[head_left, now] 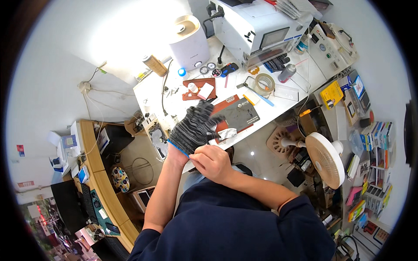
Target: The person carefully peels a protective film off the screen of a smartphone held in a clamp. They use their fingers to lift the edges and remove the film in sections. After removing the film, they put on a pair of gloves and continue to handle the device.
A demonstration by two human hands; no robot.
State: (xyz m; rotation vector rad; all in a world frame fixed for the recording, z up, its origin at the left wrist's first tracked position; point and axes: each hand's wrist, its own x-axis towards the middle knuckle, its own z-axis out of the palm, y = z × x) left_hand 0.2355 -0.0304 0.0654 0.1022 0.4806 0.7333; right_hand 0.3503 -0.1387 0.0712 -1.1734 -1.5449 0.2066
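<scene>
My left hand [194, 125] wears a black-and-grey striped knit glove [188, 134] with a blue-edged cuff. Its fingers are spread above the front of the white workbench [271, 112]. With closed fingers, my right hand [212, 162] pinches the cuff at the left wrist. Just right of the gloved fingers lies a dark grey flat sheet [239, 114] on a red-brown mat, with a crumpled white piece [227, 133] at its lower edge. Beyond the glove, a white square pad [206, 91] rests on a brown holder [188, 95].
A white humidifier-like device [188, 45] and a large white machine [261, 32] stand at the back. Tape [264, 83], a spray can [287, 73] and another striped glove [277, 63] lie to the right. A white fan [323, 160] stands beside the bench.
</scene>
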